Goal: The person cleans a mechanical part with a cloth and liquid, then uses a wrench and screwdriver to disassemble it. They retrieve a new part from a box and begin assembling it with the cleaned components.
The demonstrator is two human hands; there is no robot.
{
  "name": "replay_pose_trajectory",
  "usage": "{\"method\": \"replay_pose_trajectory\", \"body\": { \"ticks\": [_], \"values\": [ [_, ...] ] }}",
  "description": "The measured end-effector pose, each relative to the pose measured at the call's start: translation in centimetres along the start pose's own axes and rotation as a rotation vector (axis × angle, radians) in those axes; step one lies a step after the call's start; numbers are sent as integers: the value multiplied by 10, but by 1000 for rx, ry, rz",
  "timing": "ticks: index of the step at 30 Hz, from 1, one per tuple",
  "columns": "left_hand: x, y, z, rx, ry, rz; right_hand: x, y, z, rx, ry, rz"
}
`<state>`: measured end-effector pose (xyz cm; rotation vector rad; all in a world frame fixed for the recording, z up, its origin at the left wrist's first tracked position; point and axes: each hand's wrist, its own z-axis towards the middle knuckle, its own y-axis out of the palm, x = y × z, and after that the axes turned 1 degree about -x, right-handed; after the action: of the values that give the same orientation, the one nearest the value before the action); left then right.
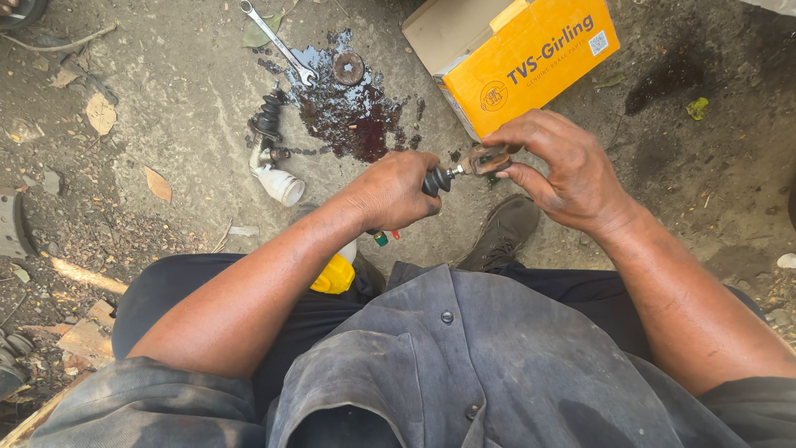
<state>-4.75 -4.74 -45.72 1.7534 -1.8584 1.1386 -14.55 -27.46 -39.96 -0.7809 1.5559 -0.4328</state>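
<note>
While the person squats over oil-stained ground, the scene reads from the left edge across: dry leaves [101, 113] lie at about ten o'clock, then a discarded cylinder with a black rubber boot and white plastic end [272, 158] at eleven o'clock, beside a dark oil puddle [348, 108]. A spanner [279, 44] lies at the top of that puddle, and a round rusty disc [348, 68] sits in it at twelve o'clock.

Nearer the centre, the left hand [390, 192] is closed in a fist around a small part with a black ribbed boot [437, 180], from which a thin metal rod pokes toward three o'clock. A yellow-capped bottle [334, 274] shows just below the wrist (partly hidden by the forearm). The right hand [564, 166] pinches a small brownish metal fitting [487, 158] between thumb and fingertips, closed on it, touching the rod's tip. Whether the two pieces are already threaded together cannot be told.

Judging by the pose, joining these goes best with the rod and fitting held in one straight line, the left fist steady, and the right fingers turning lightly so nothing cross-binds.

An orange cardboard box [531, 62] rests at one o'clock, a brown shoe [502, 236] beneath the hands.
</note>
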Motion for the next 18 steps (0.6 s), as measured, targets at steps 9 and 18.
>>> {"method": "replay_pose_trajectory", "body": {
  "ticks": [9, 18],
  "values": [
    [12, -3, -8, 66, -17, 113, 4, 4, 2, -59, 51, 20],
    [27, -11, -16, 49, -88, 120, 13, 9, -1, -53, 0, -46]
  ]
}}
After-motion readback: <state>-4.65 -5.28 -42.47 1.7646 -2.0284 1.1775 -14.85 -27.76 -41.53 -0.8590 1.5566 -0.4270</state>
